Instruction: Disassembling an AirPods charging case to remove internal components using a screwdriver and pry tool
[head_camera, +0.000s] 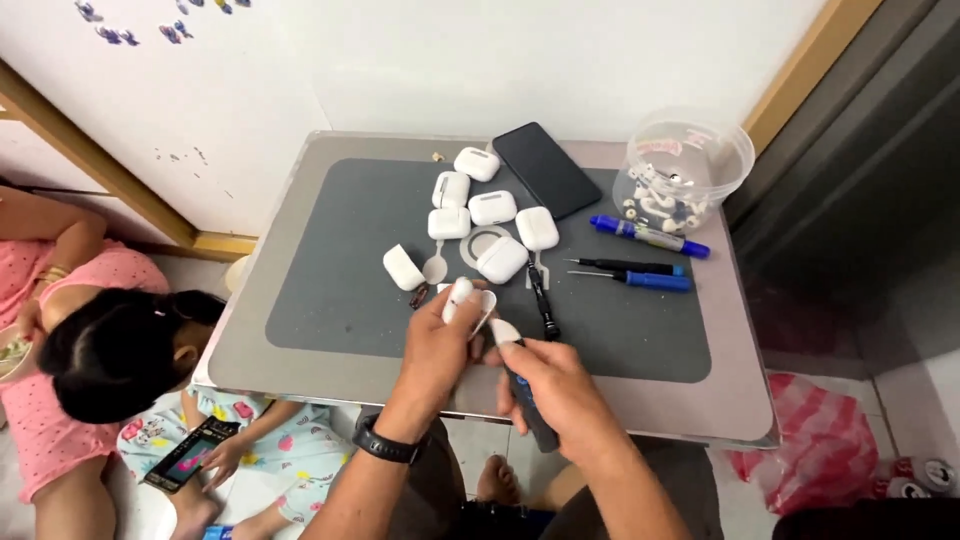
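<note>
The white earbud case (470, 301) sits in the left hand (440, 350), right over the near edge of the dark grey mat (330, 290). It's open, so you get a rounded body pinched between thumb and fingers, with what looks like its lid flap hanging off to the right. Its long axis runs roughly from the person toward the wall, tipped a bit to the right, top end pointing away from the person. Left hand's curled fairly tight around it, black watch (385, 445) on that wrist.

Right hand (560, 390) is closed around a dark tool (530, 410), looks like a small screwdriver handle, gripped in the fist with the lower end sticking out below the fingers. There's a white piece (505, 331) at the thumb tip, just beside the case; can't tell if it's part of the case or separate.

Further up the mat there's a cluster of more white cases (480, 215), a black phone (546, 168) lying diagonal, and a black driver (542, 300) lying near the hands. To the right there are two blue-tipped screwdrivers (630, 274), a blue marker (650, 237) and a clear tub (685, 175) full of little white earbud parts.

Off to the left, a person in pink (50, 330) is down on the floor, and someone's hand holds a phone (190, 455) there.
</note>
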